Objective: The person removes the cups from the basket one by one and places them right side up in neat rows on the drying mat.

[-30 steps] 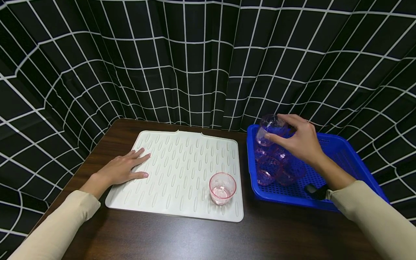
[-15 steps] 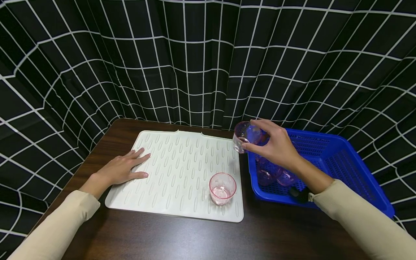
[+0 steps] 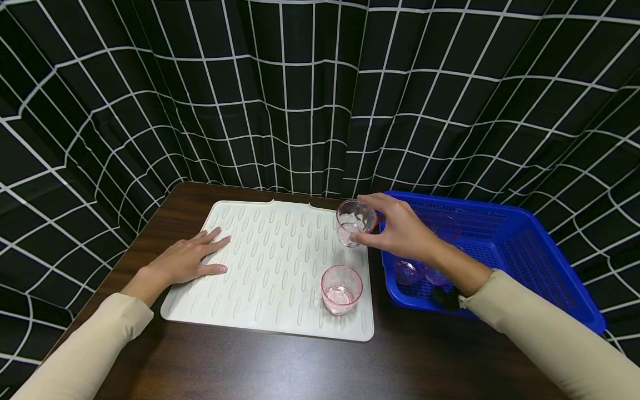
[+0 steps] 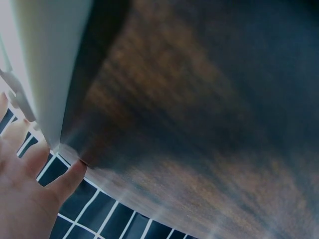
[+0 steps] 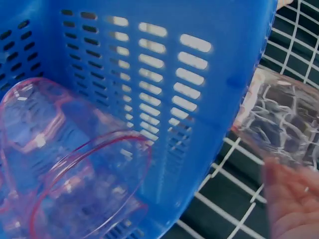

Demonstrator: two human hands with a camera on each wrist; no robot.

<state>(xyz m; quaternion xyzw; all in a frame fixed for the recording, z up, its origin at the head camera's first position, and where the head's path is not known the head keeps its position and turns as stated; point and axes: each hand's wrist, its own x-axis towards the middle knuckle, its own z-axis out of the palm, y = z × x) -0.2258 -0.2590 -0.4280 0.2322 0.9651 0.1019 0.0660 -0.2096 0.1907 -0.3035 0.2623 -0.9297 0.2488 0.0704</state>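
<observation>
My right hand (image 3: 395,225) pinches a clear pink-tinted glass (image 3: 354,222) between thumb and fingers, over the back right part of the white ribbed drying mat (image 3: 270,266). In the right wrist view the held glass (image 5: 281,117) appears beyond the basket wall. A second glass (image 3: 342,290) with a pink rim stands upright near the mat's front right corner. My left hand (image 3: 187,258) rests flat with spread fingers on the mat's left edge.
A blue plastic basket (image 3: 525,250) stands right of the mat, holding several pink-rimmed glasses (image 5: 89,184), partly hidden under the right forearm. A black grid-patterned curtain (image 3: 310,100) hangs behind the dark wooden table (image 3: 240,361).
My right hand has carried the glass from above the basket leftward to over the mat. The left hand and the standing glass have stayed put.
</observation>
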